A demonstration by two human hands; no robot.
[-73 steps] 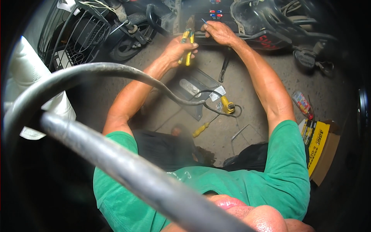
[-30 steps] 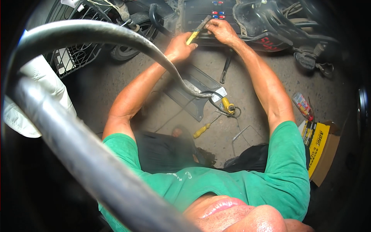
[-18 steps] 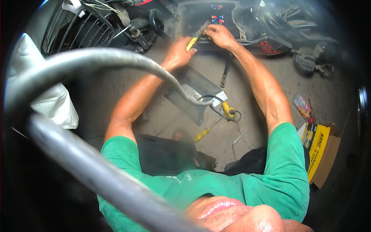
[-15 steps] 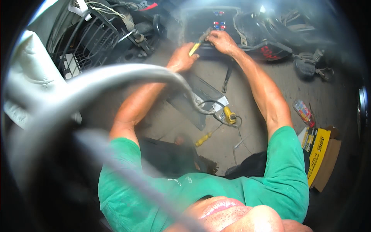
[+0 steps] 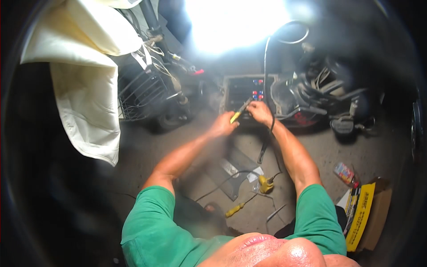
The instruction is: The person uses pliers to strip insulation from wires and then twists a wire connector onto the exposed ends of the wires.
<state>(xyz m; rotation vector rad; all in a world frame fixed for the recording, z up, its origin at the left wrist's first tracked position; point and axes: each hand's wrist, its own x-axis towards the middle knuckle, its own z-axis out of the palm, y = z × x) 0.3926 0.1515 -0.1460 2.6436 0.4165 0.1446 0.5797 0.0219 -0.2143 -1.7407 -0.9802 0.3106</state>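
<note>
My left hand (image 5: pixel 226 124) is closed around the yellow handle of a slim tool (image 5: pixel 236 116), whose greyish far end points up and right. My right hand (image 5: pixel 260 112) has its fingers pinched together beside that end; what they hold is too small to make out. Both hands are at the near edge of an open compartment (image 5: pixel 226 95) in a scooter-like vehicle. Inside it are black batteries (image 5: pixel 240 94) with red and blue terminals. A dark cable (image 5: pixel 266 62) hangs down past my right wrist.
Below lie a flat grey plate (image 5: pixel 233 189), a yellow plug (image 5: pixel 266 184), a yellow-handled screwdriver (image 5: pixel 234 210) and an L-shaped metal rod (image 5: pixel 275 213). At right are a bottle (image 5: pixel 346 174) and a yellow carton (image 5: pixel 362 218). A wire basket (image 5: pixel 138 95) and pale cover (image 5: pixel 89 107) stand left; a lamp (image 5: pixel 238 22) glares ahead.
The view has tilted upward, bringing the bright lamp and more of the pale cover into sight. The blurred cable no longer crosses the foreground. Both hands stay at the compartment, the tool still held.
</note>
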